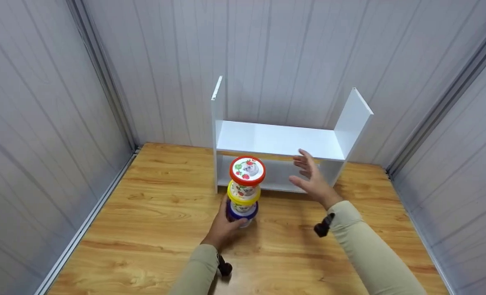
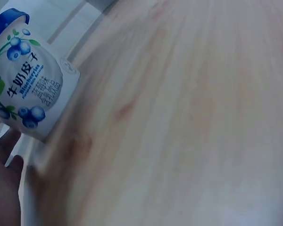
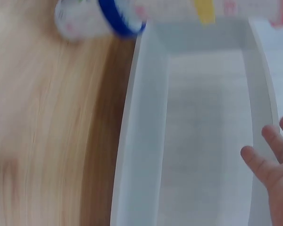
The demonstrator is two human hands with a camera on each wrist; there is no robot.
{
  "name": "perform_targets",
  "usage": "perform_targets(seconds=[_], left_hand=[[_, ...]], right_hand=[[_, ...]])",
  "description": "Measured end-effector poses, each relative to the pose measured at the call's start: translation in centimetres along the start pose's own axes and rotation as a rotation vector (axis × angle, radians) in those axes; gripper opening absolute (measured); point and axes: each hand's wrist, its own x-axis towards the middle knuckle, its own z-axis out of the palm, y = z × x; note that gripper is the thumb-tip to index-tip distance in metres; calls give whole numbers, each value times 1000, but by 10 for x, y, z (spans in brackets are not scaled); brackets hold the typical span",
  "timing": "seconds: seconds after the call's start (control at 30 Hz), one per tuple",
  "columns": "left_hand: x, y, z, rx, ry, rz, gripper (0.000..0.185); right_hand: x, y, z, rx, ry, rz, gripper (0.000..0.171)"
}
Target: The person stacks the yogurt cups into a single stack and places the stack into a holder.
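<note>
Head view, left to right: grey panelled walls enclose a wooden desk (image 1: 152, 229). The left hand (image 1: 223, 229) reaches in from a beige sleeve, and its fingers curl round the blue-lidded cup (image 1: 241, 213) at the bottom of a stack of three cups (image 1: 245, 190) — blue lid lowest, yellow-lidded cup (image 1: 243, 194) in the middle, red-lidded cup (image 1: 247, 171) on top with a strawberry picture on its lid. The stack stands upright on the desk, just in front of the left end of a white shelf unit (image 1: 281, 141) that is set against the back wall. To the right of the stack, the right hand (image 1: 313, 178) hovers before the shelf's lower opening with fingers spread wide, holding nothing and apart from the cups.

Left wrist view: the blue-lidded cup (image 2: 26, 77) shows a blueberry label; the palm (image 2: 2, 188) lies beside its base — the wood behind is blurred.

Right wrist view: the stack (image 3: 170, 12) crosses the top edge, the white shelf unit (image 3: 203, 132) fills the middle, and straight fingertips (image 3: 262, 162) appear at lower right.
</note>
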Motion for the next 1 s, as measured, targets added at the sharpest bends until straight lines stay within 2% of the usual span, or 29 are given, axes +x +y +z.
perform_targets(seconds=[0.1,0.27,0.37,0.5,0.63,0.87,1.0], left_hand=[[3,-1,0,-19,-2,-10,122],[10,0,0,-52,-14,28,123],[13,0,1,-45,-12,43,121],[15,1,4,-27,-23,32,119],[17,2,5,-11,-26,13,115],[17,7,7,7,-43,33,106],[18,8,6,25,-38,17,105]], right_hand=[[-10,1,-21,-53,118,43,83],[-21,5,-51,-183,308,112,75],[-24,8,-67,-222,391,142,72],[-25,9,-80,-273,481,174,70],[-20,10,-84,-330,557,200,65],[-11,15,-83,-318,662,206,61],[-6,18,-80,-350,698,209,59]])
